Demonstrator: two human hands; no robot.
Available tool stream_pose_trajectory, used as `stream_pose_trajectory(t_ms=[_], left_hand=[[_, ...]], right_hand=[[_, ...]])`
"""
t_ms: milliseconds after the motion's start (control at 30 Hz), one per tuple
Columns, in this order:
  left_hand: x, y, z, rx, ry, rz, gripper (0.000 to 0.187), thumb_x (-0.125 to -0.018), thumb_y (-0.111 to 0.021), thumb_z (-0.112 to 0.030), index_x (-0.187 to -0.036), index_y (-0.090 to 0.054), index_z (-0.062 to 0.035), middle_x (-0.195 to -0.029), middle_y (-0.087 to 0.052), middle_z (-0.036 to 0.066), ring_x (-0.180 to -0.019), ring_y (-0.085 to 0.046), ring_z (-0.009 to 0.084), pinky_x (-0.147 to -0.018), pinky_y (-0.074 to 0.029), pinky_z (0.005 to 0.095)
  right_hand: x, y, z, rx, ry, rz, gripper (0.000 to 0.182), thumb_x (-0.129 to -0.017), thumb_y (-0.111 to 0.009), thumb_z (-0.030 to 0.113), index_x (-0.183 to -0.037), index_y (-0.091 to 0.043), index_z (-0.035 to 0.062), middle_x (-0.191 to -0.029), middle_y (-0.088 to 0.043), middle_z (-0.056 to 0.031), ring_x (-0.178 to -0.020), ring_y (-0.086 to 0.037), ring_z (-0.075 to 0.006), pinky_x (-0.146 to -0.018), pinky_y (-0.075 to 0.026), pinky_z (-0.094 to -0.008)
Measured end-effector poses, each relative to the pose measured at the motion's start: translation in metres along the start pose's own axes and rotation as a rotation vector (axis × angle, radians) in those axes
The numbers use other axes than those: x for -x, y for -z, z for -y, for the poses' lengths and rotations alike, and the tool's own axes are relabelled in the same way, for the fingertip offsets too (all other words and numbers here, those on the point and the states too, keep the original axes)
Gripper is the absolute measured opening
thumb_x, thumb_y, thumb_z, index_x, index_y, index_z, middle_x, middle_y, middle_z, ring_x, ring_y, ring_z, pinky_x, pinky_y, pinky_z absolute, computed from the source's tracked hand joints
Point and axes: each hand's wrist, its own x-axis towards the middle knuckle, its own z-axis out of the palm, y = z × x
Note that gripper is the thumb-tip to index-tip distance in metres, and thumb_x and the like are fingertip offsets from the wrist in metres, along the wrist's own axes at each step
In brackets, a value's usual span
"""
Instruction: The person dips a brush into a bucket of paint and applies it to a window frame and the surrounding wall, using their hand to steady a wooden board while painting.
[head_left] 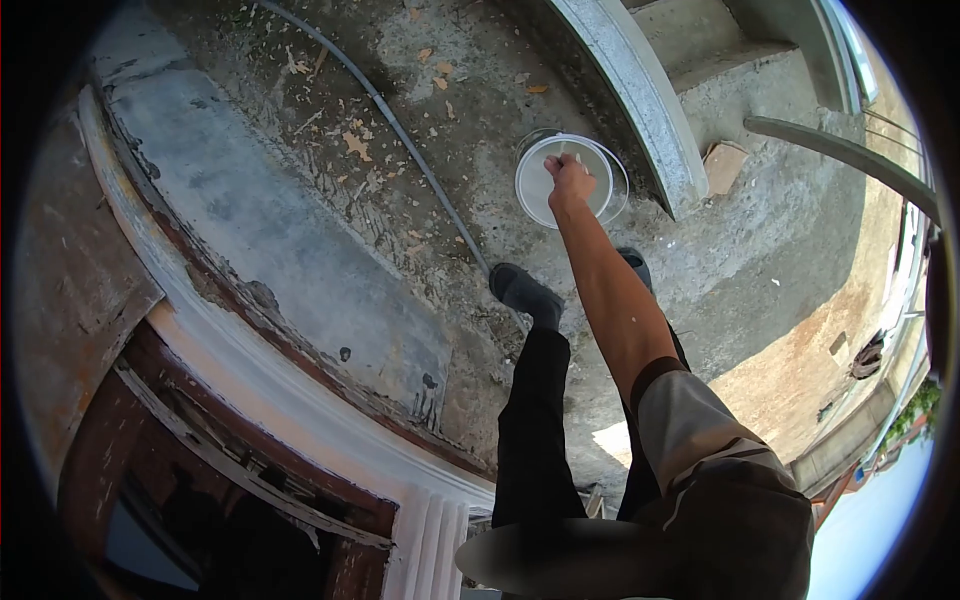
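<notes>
Okay, your right hand [570, 180] is stretched down at full arm's length over the white bucket [572, 180], fist closed. Looks like it grips something thin at the bucket's mouth, a handle or tool, but it's too small to tell which. Left hand isn't in the frame, so no read on it.

The bucket sits upright on the concrete ledge [400, 170], just beside the curved grey parapet [640, 100] on its right. Inside looks pale, white or light grey; can't tell if that's contents or bare plastic.

A grey hose [400, 130] runs diagonally across the ledge from the top left and ends near your left shoe [525, 292]. Other shoe [635, 265] is mostly hidden behind your forearm. Both legs in dark trousers [535, 430]; your right sleeve [690, 420] is grey with a dark cuff.

Ledge surface is rough, littered with wood chips and dry leaves [355, 145]. A white curved moulding [270, 380] borders the ledge below left, with worn brown timber under it. A brick [722, 165] lies beyond the parapet, well apart from the bucket.
</notes>
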Motion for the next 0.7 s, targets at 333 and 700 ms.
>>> stream_pose_trajectory(t_ms=[333, 700], left_hand=[[0.012, -0.004, 0.007, -0.33, 0.006, 0.07, 0.072, -0.067, -0.064, -0.073, -0.065, -0.056, -0.0014, -0.082, -0.051, 0.021, -0.082, -0.049, 0.0406, -0.074, -0.037, 0.0653], [0.032, 0.004, 0.017, -0.181, 0.063, 0.218, 0.054, -0.076, -0.059, -0.071, -0.092, -0.066, -0.0192, -0.107, -0.061, 0.002, -0.105, -0.054, 0.0313, -0.09, -0.013, 0.0831]], right_hand=[[0.028, 0.059, 0.058, 0.312, 0.252, 0.01, 0.077, -0.082, -0.062, 0.004, -0.148, -0.022, -0.0036, -0.086, -0.066, -0.0196, -0.066, -0.068, -0.0224, -0.055, -0.057, -0.0312], [0.099, 0.033, 0.062, 0.449, 0.034, 0.177, 0.045, -0.08, -0.059, 0.001, -0.12, -0.045, -0.0132, -0.079, -0.066, -0.0183, -0.059, -0.066, -0.0227, -0.05, -0.057, -0.0317]])
